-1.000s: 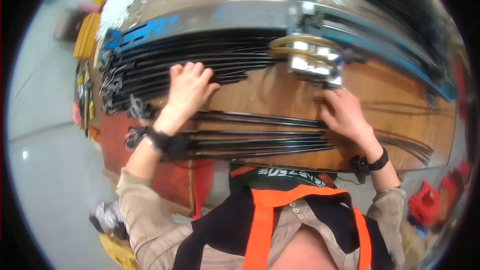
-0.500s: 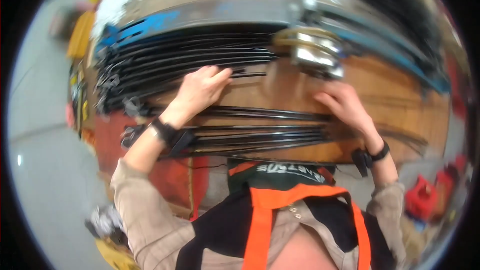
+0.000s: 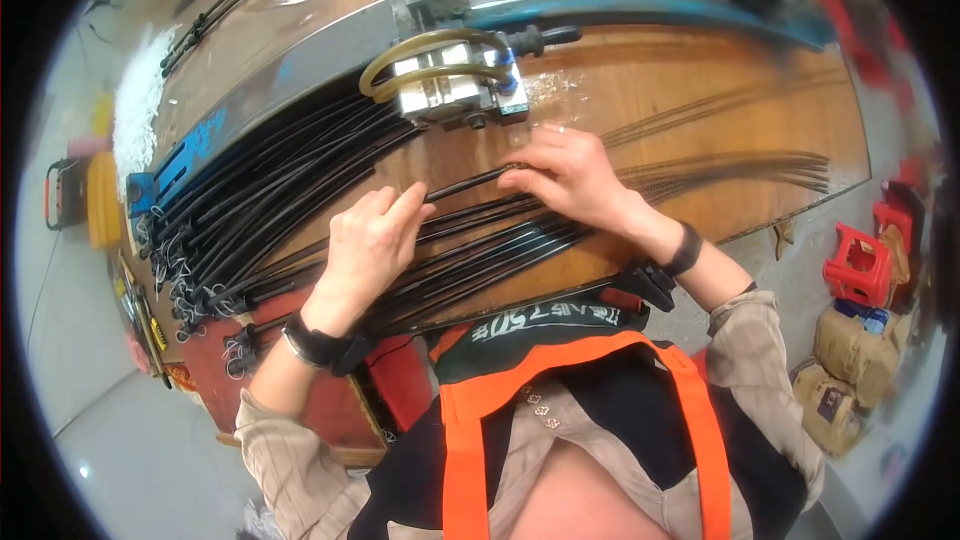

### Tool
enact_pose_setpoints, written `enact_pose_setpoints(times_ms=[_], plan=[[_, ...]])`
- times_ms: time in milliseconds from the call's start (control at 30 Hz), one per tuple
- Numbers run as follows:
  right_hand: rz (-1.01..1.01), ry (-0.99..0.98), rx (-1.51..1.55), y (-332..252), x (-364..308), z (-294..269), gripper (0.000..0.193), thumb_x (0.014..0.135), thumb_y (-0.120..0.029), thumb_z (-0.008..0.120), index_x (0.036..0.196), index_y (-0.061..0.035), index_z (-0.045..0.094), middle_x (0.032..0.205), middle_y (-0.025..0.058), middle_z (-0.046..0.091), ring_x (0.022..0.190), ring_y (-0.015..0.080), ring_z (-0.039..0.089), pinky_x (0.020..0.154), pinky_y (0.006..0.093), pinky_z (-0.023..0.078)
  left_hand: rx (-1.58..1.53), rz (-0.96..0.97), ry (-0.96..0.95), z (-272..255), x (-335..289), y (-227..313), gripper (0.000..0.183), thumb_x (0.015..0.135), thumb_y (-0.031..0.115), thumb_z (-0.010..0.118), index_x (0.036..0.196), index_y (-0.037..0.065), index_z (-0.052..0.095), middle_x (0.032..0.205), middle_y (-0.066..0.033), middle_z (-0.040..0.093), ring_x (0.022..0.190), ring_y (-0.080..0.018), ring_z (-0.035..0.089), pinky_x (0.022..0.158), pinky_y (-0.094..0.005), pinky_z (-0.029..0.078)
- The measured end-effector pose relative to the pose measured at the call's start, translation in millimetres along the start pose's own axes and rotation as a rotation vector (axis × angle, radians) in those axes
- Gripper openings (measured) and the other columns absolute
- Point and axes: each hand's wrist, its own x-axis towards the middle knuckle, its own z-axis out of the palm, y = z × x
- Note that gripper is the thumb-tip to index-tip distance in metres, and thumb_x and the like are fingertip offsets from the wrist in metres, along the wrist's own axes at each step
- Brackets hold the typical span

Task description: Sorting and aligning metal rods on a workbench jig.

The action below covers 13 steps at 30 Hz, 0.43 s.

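A slim black cable (image 3: 465,185) runs between my two hands, just below a metal fixture. My left hand (image 3: 372,243) is closed around it, thumb and forefinger pinching along its length. At the cable's right end, my right hand (image 3: 572,175) pinches with thumb and fingertips; any small part between them is too small to make out. The silver fixture (image 3: 440,90), with yellowish looped hoses, stands right beyond the fingers. A bundle of black cables (image 3: 265,190) lies to the left, and another group of cables (image 3: 510,240) lies nearer me, thin wires extending rightward.
The wooden bench (image 3: 700,90) carries everything, with a blue-and-grey metal rail (image 3: 330,35) along its far side. Wire loops (image 3: 185,290) hang at the cables' left ends. A red stool (image 3: 860,265) and tan bags (image 3: 855,350) are off to the right.
My view has swung, so the fixture appears further left. The hands have come closer together, and my right hand now grips the cable's end below the fixture.
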Motion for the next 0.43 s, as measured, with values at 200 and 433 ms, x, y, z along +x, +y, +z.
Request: enact_pose_setpoints(times_ms=[200, 433], plan=[[-0.184, 0.042, -0.105, -7, 7, 3, 0.024, 0.077, -0.021, 0.079, 0.096, -0.0067, 0.073, 0.070, 0.0085, 0.058, 0.064, 0.0280, 0.054, 0.059, 0.0376, 0.045, -0.033, 0.035, 0.109, 3, -9, -2, 0.011, 0.089, 0.019, 0.066, 0.092, 0.009, 0.063, 0.072, -0.0056, 0.062, 0.068, -0.0233, 0.064, 0.055, -0.0345, 0.052], [-0.130, -0.141, -0.082, -8, 5, 1, 0.026, 0.084, -0.020, 0.074, 0.107, -0.0083, 0.073, 0.076, 0.0060, 0.065, 0.066, 0.0242, 0.057, 0.066, 0.0378, 0.049, -0.176, -0.094, -0.297, -7, -12, -3, 0.015, 0.090, 0.022, 0.063, 0.086, 0.008, 0.060, 0.077, -0.0106, 0.070, 0.073, -0.0289, 0.070, 0.059, -0.0401, 0.055]])
